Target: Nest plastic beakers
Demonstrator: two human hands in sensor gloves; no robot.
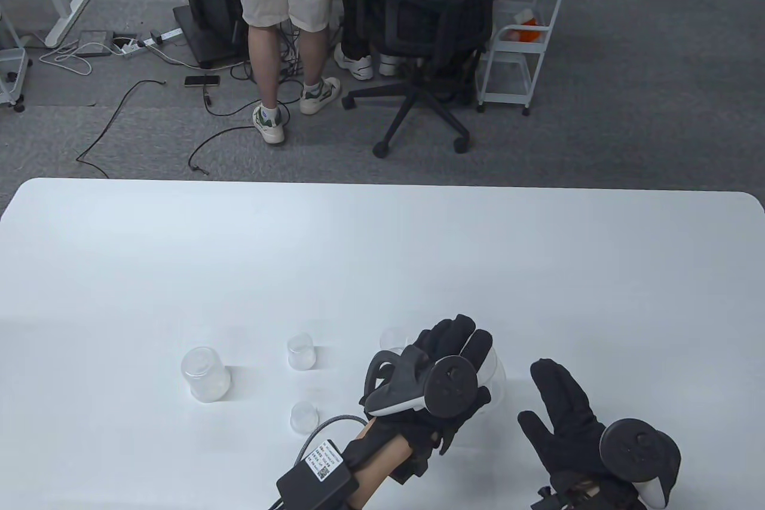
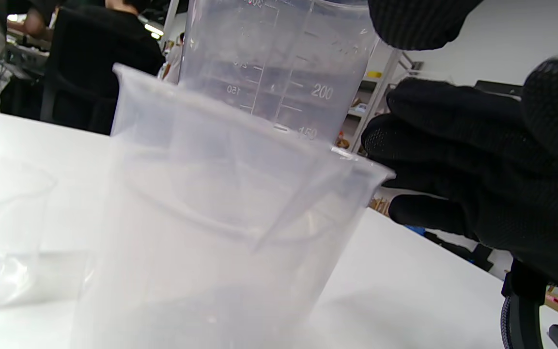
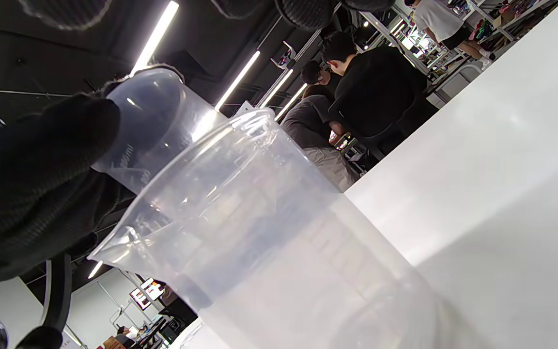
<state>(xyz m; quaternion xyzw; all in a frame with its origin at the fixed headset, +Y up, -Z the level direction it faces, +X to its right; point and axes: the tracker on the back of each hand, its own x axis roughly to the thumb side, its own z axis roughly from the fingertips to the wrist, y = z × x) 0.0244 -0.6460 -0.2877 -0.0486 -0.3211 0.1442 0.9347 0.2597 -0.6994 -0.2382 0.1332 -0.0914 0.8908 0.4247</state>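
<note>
A large clear beaker (image 1: 498,370) stands on the white table (image 1: 382,259), mostly hidden under my left hand (image 1: 461,348). In the left wrist view this large beaker (image 2: 201,232) has a smaller graduated beaker (image 2: 279,63) part way down inside it. My left hand grips the smaller beaker from above. Both also show in the right wrist view, the large beaker (image 3: 284,252) and the smaller beaker (image 3: 148,121). My right hand (image 1: 547,396) is open just right of the large beaker, fingers spread, holding nothing. It shows in the left wrist view (image 2: 477,165) close to the rim.
To the left stand a medium beaker (image 1: 206,373) and two small beakers (image 1: 300,351) (image 1: 303,417). Another beaker (image 1: 394,338) peeks out behind my left hand. The table's far edge meets the floor with a chair and people.
</note>
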